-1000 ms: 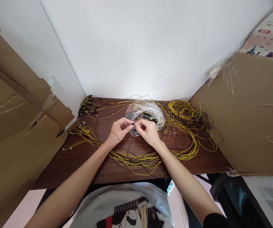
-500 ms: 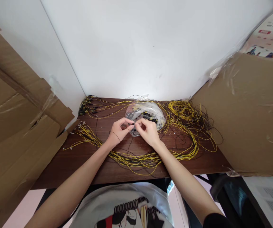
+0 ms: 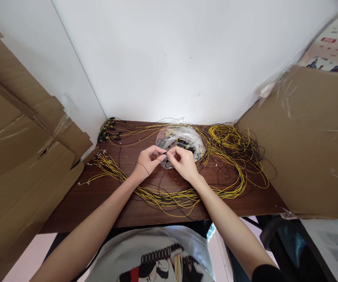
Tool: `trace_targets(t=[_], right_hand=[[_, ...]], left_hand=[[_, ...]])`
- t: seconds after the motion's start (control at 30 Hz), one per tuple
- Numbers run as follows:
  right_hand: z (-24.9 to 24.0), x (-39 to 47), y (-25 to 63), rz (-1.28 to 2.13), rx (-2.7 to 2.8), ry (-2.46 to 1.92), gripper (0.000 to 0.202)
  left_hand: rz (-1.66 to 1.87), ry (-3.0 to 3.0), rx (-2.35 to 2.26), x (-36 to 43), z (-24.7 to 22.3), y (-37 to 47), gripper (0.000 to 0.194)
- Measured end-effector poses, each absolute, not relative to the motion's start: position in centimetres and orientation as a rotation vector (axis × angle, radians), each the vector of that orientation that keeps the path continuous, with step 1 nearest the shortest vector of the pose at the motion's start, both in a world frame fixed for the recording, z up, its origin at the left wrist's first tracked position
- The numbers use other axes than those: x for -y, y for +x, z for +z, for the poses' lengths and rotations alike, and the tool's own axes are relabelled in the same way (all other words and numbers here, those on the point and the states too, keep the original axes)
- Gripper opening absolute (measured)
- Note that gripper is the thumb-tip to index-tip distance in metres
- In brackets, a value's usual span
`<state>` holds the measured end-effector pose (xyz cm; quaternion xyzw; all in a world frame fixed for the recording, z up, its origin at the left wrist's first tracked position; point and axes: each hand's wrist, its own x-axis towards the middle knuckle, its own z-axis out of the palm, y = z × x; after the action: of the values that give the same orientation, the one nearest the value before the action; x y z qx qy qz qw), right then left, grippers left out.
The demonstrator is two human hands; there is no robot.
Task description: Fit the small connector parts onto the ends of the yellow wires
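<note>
- Two hands meet at one small black piece (image 3: 165, 153), in front of the person, above the near side of the clear plastic bag (image 3: 198, 148).
- Left hand (image 3: 147, 161): thumb and fingertips pinched on the piece, coming at it from its left.
- Right hand (image 3: 184, 161): fingertips drawn together at the piece's right side. Can't tell if they grip the piece itself or a wire end.
- Piece sits between both sets of fingertips, looks closer to the left ones.
- Long axis: too small and covered to be sure; best guess, roughly left to right, in line with the two pinches.
- Black wire (image 3: 142, 166) lies over the left wrist.
- Yellow and black wire bundle (image 3: 169, 200) on the counter (image 3: 77, 209) runs under both forearms, person's side of the piece.
</note>
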<state>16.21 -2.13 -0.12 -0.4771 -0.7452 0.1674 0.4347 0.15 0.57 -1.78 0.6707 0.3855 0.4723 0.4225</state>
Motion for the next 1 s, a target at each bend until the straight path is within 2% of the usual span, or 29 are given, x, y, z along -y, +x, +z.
trace_targets(t=[0.7, 1.0], right_hand=[[-0.38, 2.19, 15.98, 0.471, 1.851, -1.168, 0.016], [-0.23, 2.26, 15.85, 0.443, 1.743, -1.231, 0.015]], left_hand=[[1.207, 1.689, -0.944, -0.58, -1.86, 0.06, 0.017], [1.172, 1.656, -0.946, -0.49, -1.49, 0.11, 0.021]])
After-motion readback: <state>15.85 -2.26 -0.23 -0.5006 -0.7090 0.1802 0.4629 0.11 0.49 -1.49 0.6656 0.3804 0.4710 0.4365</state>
